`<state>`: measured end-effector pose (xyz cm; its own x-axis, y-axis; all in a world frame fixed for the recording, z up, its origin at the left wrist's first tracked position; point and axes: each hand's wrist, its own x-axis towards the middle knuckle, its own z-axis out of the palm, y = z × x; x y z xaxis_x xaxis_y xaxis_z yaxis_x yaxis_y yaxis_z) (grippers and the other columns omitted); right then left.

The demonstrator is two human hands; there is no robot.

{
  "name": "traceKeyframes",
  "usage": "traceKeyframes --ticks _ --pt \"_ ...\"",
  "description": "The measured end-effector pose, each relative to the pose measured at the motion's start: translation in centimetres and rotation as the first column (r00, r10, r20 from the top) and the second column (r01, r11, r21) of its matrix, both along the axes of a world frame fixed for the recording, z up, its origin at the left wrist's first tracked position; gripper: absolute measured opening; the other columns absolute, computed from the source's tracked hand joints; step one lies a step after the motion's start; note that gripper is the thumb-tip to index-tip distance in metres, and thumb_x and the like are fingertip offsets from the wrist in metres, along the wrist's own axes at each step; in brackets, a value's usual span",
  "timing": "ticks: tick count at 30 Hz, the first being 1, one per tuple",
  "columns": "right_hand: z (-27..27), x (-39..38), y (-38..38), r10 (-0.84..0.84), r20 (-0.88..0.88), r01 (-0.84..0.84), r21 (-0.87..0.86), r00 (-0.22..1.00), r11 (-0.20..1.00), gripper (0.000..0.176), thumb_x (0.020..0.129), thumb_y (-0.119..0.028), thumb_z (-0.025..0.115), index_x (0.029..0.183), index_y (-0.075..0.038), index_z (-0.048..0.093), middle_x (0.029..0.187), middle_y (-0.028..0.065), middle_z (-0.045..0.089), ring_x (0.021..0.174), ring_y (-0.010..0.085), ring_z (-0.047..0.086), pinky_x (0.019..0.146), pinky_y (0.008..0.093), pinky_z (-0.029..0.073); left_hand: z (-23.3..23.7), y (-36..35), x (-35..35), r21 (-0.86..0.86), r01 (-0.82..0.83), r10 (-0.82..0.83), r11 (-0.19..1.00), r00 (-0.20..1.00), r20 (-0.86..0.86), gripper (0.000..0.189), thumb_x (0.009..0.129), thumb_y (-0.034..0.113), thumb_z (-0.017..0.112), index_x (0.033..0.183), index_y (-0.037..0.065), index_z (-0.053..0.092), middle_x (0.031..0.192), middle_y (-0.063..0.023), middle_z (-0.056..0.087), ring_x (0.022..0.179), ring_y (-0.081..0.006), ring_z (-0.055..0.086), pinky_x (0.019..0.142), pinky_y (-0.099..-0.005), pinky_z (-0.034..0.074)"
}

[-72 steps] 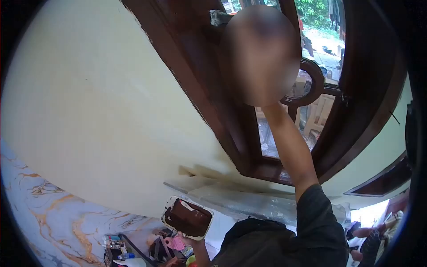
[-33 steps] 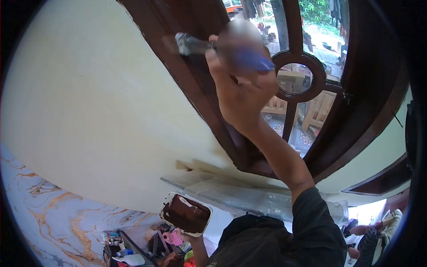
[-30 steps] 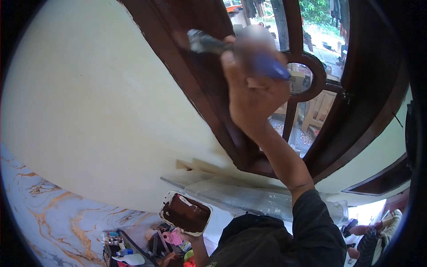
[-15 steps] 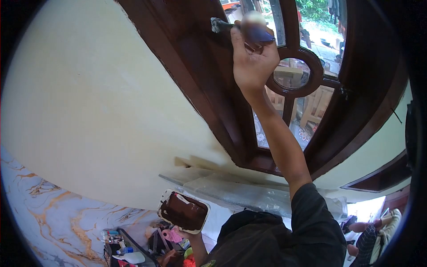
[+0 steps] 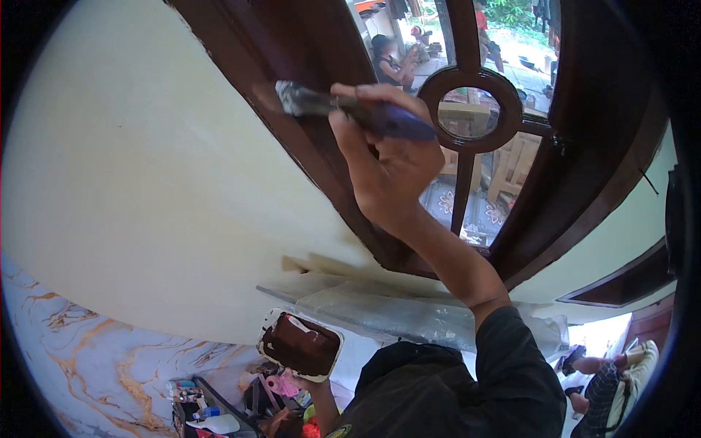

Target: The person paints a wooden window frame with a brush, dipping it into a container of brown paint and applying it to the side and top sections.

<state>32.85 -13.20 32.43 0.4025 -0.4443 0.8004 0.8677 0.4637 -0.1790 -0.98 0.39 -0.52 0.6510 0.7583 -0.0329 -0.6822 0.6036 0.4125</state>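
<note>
My right hand [image 5: 391, 160] is closed around a paintbrush [image 5: 400, 123] with a blue-purple handle. The brush points left, and its pale-smeared bristle end overlaps the dark brown window frame [image 5: 328, 44], near the edge along the cream wall. Motion blurs the brush slightly. Low in the view, my left hand [image 5: 312, 382] holds up a white-rimmed paint container [image 5: 337, 358] with dark brown paint in it. Most of the left fingers are hidden behind and beneath the container.
Glass panes and a round brown ring [image 5: 511, 109] fill the window's middle, with people outside. Plastic-wrapped material [image 5: 380, 310] lies along the wall's foot. Bottles and other items crowd a black rack [image 5: 208, 409] at lower left. Another person's legs [image 5: 595, 394] show at lower right.
My right hand has moved down and left with the paintbrush, from the upper frame towards its wall-side edge. A seated person outside has come into sight. The left hand and container stay nearly still.
</note>
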Motion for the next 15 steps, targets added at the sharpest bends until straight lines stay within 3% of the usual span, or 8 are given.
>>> traceKeyframes --ticks 4,6,7,9,12,15 --pt "-0.6 1.5 -0.6 -0.153 0.050 0.147 0.106 0.987 0.983 0.026 0.080 0.000 0.074 0.104 0.001 0.065 0.095 0.0084 0.070 0.082 0.0119 0.069 0.067 0.0211 0.054 0.2 0.1 0.1 0.032 -0.010 0.012 0.999 0.999 -0.050 0.075 0.079 0.045 0.059 0.144 0.012 0.039 0.142 -0.0150 0.045 0.127 -0.0378 0.046 0.105 -0.0565 0.040" --pt "-0.3 2.9 -1.2 -0.059 -0.215 0.065 0.020 0.975 0.998 0.027 0.081 0.002 0.073 0.107 0.003 0.062 0.099 0.0097 0.069 0.086 0.0119 0.068 0.073 0.0229 0.056 0.5 -0.1 0.2 0.035 0.005 -0.003 0.999 0.999 -0.046 0.077 0.077 0.043 0.060 0.144 0.013 0.039 0.141 -0.0150 0.046 0.127 -0.0376 0.046 0.107 -0.0553 0.039" --pt "0.0 3.8 -1.0 -0.058 -0.217 0.065 0.023 0.974 0.998 0.027 0.081 0.002 0.073 0.107 0.003 0.062 0.099 0.0097 0.069 0.086 0.0119 0.068 0.073 0.0229 0.056 0.7 -0.1 0.4 0.032 -0.007 0.009 0.999 0.999 -0.053 0.076 0.078 0.044 0.060 0.144 0.013 0.039 0.142 -0.0146 0.045 0.127 -0.0374 0.046 0.107 -0.0551 0.039" --pt "0.4 5.5 -0.5 0.033 -0.083 -0.017 0.185 0.996 0.983 0.025 0.084 0.003 0.070 0.107 0.005 0.060 0.097 0.0122 0.069 0.086 0.0130 0.068 0.077 0.0244 0.057 0.7 -0.2 0.4 0.028 -0.017 0.019 0.999 0.998 -0.062 0.076 0.078 0.044 0.060 0.144 0.013 0.039 0.142 -0.0143 0.045 0.127 -0.0373 0.046 0.107 -0.0550 0.039" --pt "0.5 6.6 0.1 0.034 -0.058 -0.022 0.202 0.998 0.979 0.022 0.085 0.004 0.068 0.105 0.007 0.060 0.096 0.0141 0.068 0.087 0.0140 0.067 0.077 0.0249 0.057 0.9 -0.2 0.0 0.108 0.030 -0.022 0.994 0.997 -0.069 0.075 0.080 0.047 0.058 0.144 0.013 0.039 0.143 -0.0138 0.045 0.128 -0.0374 0.046 0.107 -0.0545 0.039" --pt "0.7 7.1 0.6 0.019 -0.044 -0.009 0.208 0.999 0.978 0.022 0.085 0.003 0.069 0.105 0.006 0.060 0.095 0.0130 0.068 0.087 0.0138 0.067 0.077 0.0253 0.057 1.0 -0.5 -0.2 0.075 -0.077 0.088 0.994 0.983 -0.160 0.072 0.082 0.048 0.055 0.144 0.015 0.039 0.144 -0.0153 0.043 0.127 -0.0374 0.047 0.104 -0.0582 0.041"
